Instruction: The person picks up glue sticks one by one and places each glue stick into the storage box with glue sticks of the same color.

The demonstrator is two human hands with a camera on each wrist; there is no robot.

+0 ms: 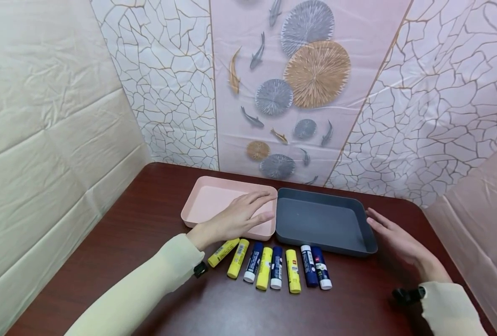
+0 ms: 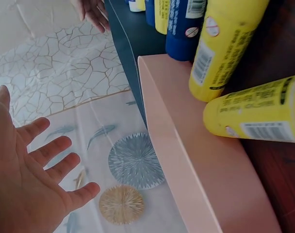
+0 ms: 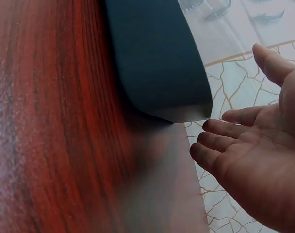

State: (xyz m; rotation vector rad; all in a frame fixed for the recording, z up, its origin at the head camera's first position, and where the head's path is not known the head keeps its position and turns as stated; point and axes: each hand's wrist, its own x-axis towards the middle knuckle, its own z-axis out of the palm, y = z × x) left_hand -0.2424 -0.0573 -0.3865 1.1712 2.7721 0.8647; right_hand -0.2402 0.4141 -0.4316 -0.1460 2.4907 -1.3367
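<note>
1. As we look down, the left hand (image 1: 234, 218) holds its straight fingers spread over the pink tray (image 1: 212, 200), while the right hand (image 1: 399, 238) stretches straight, slightly parted fingers just beside the right end of the dark tray (image 1: 322, 224).
2. Under the left fingers we see the pink tray: pale, smooth, shallow, round-cornered. Between the left fingers and the right ones sits most of the dark tray, blue-grey and of similar shape, side by side with the pink one.
3. On the near side of both sets of fingers, eight glue sticks lie in a row on the reddish-brown table (image 1: 240, 312): four yellow sticks (image 1: 264, 268) and four blue sticks (image 1: 276, 261) with white ends. From the left we count yellow, yellow, blue, yellow, blue, yellow, blue, blue.
4. Behind the left fingers, part of the pink tray is hidden from us in the head view; the left wrist view cuts off several sticks.
5. Whether the right fingertips touch the dark tray, we cannot tell; left of them, the right wrist view blurs.
</note>
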